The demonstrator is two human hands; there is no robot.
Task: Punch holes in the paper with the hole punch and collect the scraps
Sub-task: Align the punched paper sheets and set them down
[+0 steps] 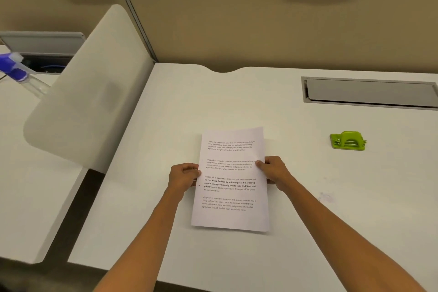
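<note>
1 paper [231,180] sheet mid-counter [166,106], nearer front edge; left hand [183,176] & right hand [275,170] each pinch a side edge. 1 green hole punch [348,140] toward right edge, untouched.

Even, soft overhead light, faint shadows under the paper [231,180]; wide-angle bend at edges (spray bottle [17,71] blurred), pic slightly soft.

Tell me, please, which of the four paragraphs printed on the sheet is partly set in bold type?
The third paragraph from the top of the paper, level with the hands; its middle lines are bold, the other three all light.
</note>
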